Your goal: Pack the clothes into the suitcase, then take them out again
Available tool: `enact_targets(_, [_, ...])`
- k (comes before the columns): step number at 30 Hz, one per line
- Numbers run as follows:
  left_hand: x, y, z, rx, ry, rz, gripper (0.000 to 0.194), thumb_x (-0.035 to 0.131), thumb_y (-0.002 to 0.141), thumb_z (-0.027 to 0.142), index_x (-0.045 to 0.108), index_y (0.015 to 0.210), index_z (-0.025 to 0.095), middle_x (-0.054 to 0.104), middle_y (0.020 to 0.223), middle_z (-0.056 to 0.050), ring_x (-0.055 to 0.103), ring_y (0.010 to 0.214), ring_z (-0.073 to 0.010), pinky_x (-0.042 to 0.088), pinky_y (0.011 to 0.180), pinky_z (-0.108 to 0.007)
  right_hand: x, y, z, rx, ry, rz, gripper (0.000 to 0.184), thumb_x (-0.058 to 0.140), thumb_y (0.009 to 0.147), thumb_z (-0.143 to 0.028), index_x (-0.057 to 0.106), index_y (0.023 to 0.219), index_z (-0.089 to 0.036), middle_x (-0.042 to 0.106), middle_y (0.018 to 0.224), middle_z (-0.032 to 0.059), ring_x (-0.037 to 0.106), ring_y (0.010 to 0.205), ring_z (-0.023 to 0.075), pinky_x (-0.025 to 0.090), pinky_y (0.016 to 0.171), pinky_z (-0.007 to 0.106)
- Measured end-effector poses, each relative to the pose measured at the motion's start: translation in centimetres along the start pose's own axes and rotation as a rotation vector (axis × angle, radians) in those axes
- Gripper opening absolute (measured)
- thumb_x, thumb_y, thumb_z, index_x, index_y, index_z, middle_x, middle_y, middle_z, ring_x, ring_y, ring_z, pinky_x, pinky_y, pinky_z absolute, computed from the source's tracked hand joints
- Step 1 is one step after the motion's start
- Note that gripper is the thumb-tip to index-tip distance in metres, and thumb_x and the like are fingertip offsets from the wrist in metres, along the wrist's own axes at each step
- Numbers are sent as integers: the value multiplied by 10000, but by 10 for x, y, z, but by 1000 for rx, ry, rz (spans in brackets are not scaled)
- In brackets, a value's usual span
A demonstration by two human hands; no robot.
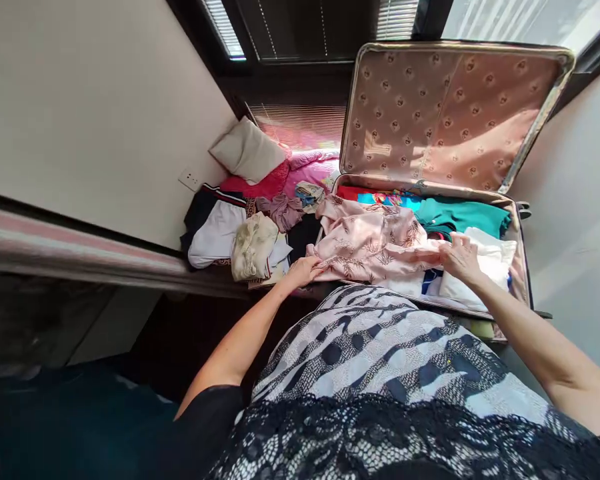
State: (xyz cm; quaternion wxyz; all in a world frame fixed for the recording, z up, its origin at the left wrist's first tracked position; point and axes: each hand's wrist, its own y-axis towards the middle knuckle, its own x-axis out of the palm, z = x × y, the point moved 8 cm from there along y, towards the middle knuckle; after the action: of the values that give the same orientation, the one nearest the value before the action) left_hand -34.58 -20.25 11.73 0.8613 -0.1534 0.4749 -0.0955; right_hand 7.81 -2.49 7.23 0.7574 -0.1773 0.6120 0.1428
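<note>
A pink garment with a dark leaf print (375,243) is spread over the near left part of an open suitcase (524,277). My left hand (304,271) is closed on its left edge. At its right end, my right hand (461,256) pinches the cloth, above a white folded garment (480,273). Folded teal clothing (467,217) lies behind my right hand, with a red and blue printed cloth (380,198) to its left. Some of the suitcase contents are hidden beneath the pink garment.
The suitcase lid (445,113) stands raised against the window. Left of the case are a beige bundled garment (254,247), white and navy clothing (215,233), a mauve cloth (281,212) and a pale cushion (247,150). Walls close in on both sides.
</note>
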Motion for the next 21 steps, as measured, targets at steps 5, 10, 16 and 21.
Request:
enact_targets(5, [17, -7, -9, -35, 103, -28, 278, 712, 1086, 349, 743, 1298, 173, 719, 1323, -120, 723, 1184, -264, 614, 1047, -407, -6, -2, -52, -130, 46, -24, 469, 568, 970, -230, 700, 1417, -175, 569, 1577, 252, 397, 1373, 415, 367, 1068, 516])
enact_targets(10, [40, -3, -4, -23, 318, -61, 361, 665, 1076, 262, 706, 1428, 193, 658, 1400, -149, 713, 1245, -294, 550, 1107, -373, 12, 19, -80, -171, 122, -220, 420, 529, 998, -224, 708, 1367, -133, 664, 1399, 277, 444, 1286, 387, 313, 1019, 469])
enact_targets(16, [52, -6, 1, -51, 388, -92, 452, 391, 1124, 157, 690, 1464, 151, 614, 1474, -205, 667, 1248, -310, 503, 1107, -408, 15, 34, -93, -243, 293, -322, 356, 498, 1004, -178, 819, 1152, -124, 746, 1225, 220, 601, 1068, 277, 359, 922, 393])
enact_targets(21, [5, 2, -3, -113, 247, 123, 503, 360, 1081, 98, 735, 1412, 146, 658, 1420, -199, 624, 1259, -316, 486, 1134, -423, -24, 47, -76, -263, 449, -276, 346, 510, 1036, -258, 829, 1100, -141, 794, 1057, 141, 636, 884, 218, 452, 813, 325])
